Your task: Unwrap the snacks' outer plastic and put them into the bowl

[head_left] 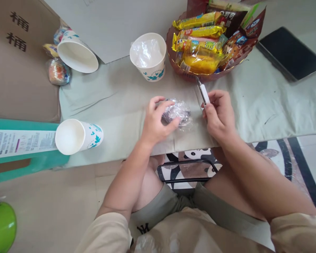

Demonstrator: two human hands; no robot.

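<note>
My left hand (pixel 159 121) curls its fingers and thumb around the left side of a clear plastic-wrapped bundle (pixel 183 112) on the cloth. Something dark shows through the crinkled wrap, but its kind cannot be made out. Just right of the bundle, my right hand (pixel 218 114) grips a small white-handled knife (pixel 204 93) between thumb and fingers. The knife's narrow metal end points up and away, close to the rim of the snack bowl. A gap separates the knife from the bundle.
A reddish glass bowl (pixel 181 73) piled with yellow and brown snack packets stands behind my hands. Beside it is a paper cup (pixel 154 73) containing clear plastic. Two more cups (pixel 93 137) (pixel 79 56) lie tipped at left, near wrapped sweets (pixel 59 72). A dark phone (pixel 292 52) lies at right.
</note>
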